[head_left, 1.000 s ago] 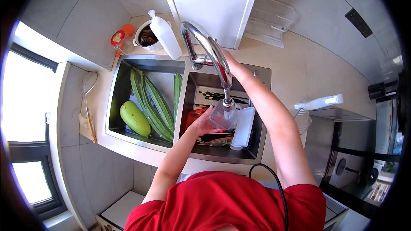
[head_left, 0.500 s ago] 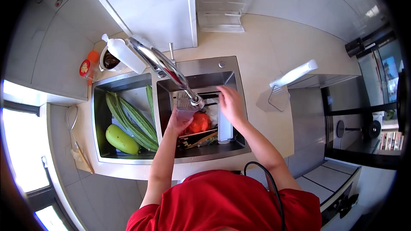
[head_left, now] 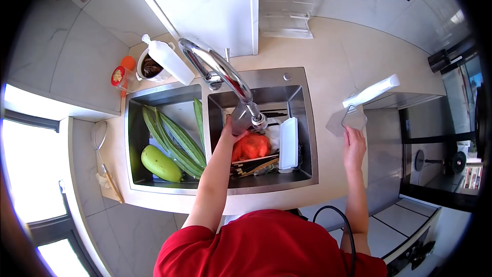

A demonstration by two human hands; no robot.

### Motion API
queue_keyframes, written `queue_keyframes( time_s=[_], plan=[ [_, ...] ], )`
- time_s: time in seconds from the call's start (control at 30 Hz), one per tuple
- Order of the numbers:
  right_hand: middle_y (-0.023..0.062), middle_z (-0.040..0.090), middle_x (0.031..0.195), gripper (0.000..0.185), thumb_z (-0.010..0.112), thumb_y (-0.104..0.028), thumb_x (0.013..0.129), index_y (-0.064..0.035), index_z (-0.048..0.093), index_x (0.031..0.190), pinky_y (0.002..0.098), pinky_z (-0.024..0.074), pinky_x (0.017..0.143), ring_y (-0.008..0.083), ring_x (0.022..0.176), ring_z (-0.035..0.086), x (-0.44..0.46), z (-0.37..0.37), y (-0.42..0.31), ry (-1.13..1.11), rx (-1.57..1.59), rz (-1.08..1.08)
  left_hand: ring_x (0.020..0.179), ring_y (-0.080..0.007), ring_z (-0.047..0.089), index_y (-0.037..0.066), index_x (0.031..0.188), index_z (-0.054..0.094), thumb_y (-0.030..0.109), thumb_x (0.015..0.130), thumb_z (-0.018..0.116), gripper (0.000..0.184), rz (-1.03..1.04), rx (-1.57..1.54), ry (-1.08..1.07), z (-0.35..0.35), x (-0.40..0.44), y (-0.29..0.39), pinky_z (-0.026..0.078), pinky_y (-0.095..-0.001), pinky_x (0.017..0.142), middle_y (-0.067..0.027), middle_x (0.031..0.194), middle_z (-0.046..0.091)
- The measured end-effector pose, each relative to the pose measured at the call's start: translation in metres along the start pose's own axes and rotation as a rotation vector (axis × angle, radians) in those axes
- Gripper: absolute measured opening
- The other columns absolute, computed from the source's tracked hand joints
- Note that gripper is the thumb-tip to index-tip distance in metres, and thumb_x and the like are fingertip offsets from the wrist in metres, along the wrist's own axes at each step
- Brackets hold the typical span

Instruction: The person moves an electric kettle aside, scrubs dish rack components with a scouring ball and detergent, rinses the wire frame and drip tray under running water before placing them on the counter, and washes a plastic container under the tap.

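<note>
My left hand (head_left: 231, 131) grips a clear plastic container (head_left: 241, 118) under the faucet (head_left: 225, 66), over the right basin. Below it in that basin lie an orange-red bag (head_left: 251, 146), dark chopsticks and a white lidded tray (head_left: 288, 143). My right hand (head_left: 354, 146) is out over the counter to the right, its fingers closed at the lower edge of a wire-framed grater-like tool (head_left: 354, 117) with a white handle (head_left: 378, 90). Whether the fingers grip that tool is too small to tell.
Long green gourds (head_left: 177, 136) and a pale green melon (head_left: 161, 163) lie in the left basin. Behind it stand a white bottle (head_left: 170, 60), a pot (head_left: 152, 68) and a red-lidded jar (head_left: 118, 76). A whisk (head_left: 105, 156) lies at the left.
My right hand has moved from behind the faucet, over the sink, to the counter at the right. The container in my left hand has moved left and tilted. The view has shifted.
</note>
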State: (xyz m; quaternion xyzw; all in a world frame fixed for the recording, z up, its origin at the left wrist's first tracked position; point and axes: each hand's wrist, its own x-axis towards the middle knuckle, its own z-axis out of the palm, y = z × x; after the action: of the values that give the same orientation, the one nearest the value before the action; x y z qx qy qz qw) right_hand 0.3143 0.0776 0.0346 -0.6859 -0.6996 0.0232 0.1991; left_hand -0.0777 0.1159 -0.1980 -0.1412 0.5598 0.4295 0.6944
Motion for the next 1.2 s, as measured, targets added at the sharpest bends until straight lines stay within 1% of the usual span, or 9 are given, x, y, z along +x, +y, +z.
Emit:
queue_keyframes(
  time_s=[0.2,0.4,0.53,0.57,0.63,0.73,0.83,1.03,1.2],
  plan=[
    [0.0117,0.063,0.084,0.013,0.061,0.0,0.076,-0.0017,0.063,0.089,0.041,0.0477,0.079,0.0294,0.082,0.06,-0.014,-0.033,-0.06,0.054,0.093,-0.359,0.109,-0.0317,0.05,0.017,0.128,0.043,0.066,0.082,0.048,0.068,-0.001,0.143,0.096,0.013,0.012,0.002,0.051,-0.0526,0.078,-0.0114,0.124,0.049],
    [0.0082,0.063,0.085,0.02,0.055,-0.004,0.074,-0.0032,0.062,0.093,0.037,0.0461,0.083,0.0238,0.085,0.058,-0.051,0.012,-0.1,-0.276,0.322,-0.559,0.108,-0.0338,0.05,0.014,0.13,0.041,0.06,0.08,0.058,0.07,0.044,0.15,0.242,0.013,0.016,-0.002,0.055,-0.0497,0.073,-0.0152,0.124,0.047],
    [0.008,0.063,0.086,0.022,0.053,-0.006,0.075,-0.0034,0.061,0.096,0.0359,0.0453,0.086,0.0234,0.085,0.058,-0.057,0.069,-0.106,-0.302,0.304,-0.595,0.094,-0.027,0.059,0.002,0.123,0.05,0.048,0.082,0.064,0.063,0.315,0.424,0.262,0.033,-0.079,-0.014,0.052,-0.0299,0.07,-0.0119,0.102,0.06],
    [0.008,0.063,0.088,0.021,0.054,-0.006,0.075,-0.0038,0.061,0.095,0.0362,0.0459,0.086,0.023,0.087,0.059,-0.054,0.069,-0.114,-0.27,0.319,-0.594,0.093,-0.0211,0.06,-0.003,0.117,0.054,0.045,0.083,0.063,0.059,0.621,0.538,0.364,0.02,-0.061,-0.037,0.048,-0.0228,0.072,-0.0092,0.096,0.063],
    [0.0078,0.064,0.089,0.02,0.055,-0.005,0.075,-0.0039,0.061,0.094,0.0362,0.0463,0.086,0.023,0.087,0.059,-0.052,0.071,-0.125,-0.256,0.362,-0.577,0.089,-0.0166,0.061,0.006,0.119,0.055,0.051,0.089,0.052,0.054,0.537,0.532,-0.026,0.018,-0.084,-0.057,0.049,-0.0314,0.079,-0.0078,0.096,0.064],
    [0.0075,0.064,0.09,0.018,0.057,-0.003,0.074,-0.004,0.061,0.092,0.0361,0.0472,0.085,0.0231,0.087,0.06,-0.049,0.07,-0.137,-0.238,0.438,-0.566,0.111,-0.0237,0.054,0.013,0.132,0.043,0.064,0.085,0.044,0.069,-0.105,0.096,-0.703,0.012,-0.096,-0.061,0.044,-0.0426,0.093,-0.0081,0.123,0.054],
    [0.0082,0.065,0.092,0.019,0.061,-0.001,0.075,-0.0039,0.062,0.094,0.0355,0.048,0.084,0.0238,0.089,0.06,-0.044,0.071,-0.143,-0.237,0.476,-0.596,0.116,-0.0261,0.05,0.013,0.137,0.035,0.065,0.084,0.044,0.075,-0.065,-0.067,-0.894,0.026,-0.13,-0.057,0.043,-0.0454,0.096,-0.0092,0.133,0.046],
    [0.0123,0.062,0.108,0.039,0.043,0.01,0.07,-0.0006,0.062,0.103,0.0339,0.0462,0.089,0.0253,0.105,0.058,0.009,0.069,-0.132,-0.364,0.913,-0.443,0.109,-0.0254,0.054,0.015,0.134,0.04,0.061,0.085,0.046,0.067,-0.068,-0.213,-0.816,0.006,-0.09,-0.062,0.053,-0.0386,0.083,-0.0104,0.128,0.049],
    [0.0145,0.047,0.131,0.047,0.047,0.005,0.078,-0.0039,0.05,0.124,0.0378,0.0347,0.105,0.0286,0.124,0.043,0.128,0.09,-0.188,-0.14,0.316,-0.882,0.099,-0.0212,0.058,0.015,0.122,0.053,0.066,0.082,0.046,0.065,-0.155,-0.097,-0.729,0.007,-0.076,-0.071,0.054,-0.0348,0.077,-0.0044,0.113,0.059]
  ],
)
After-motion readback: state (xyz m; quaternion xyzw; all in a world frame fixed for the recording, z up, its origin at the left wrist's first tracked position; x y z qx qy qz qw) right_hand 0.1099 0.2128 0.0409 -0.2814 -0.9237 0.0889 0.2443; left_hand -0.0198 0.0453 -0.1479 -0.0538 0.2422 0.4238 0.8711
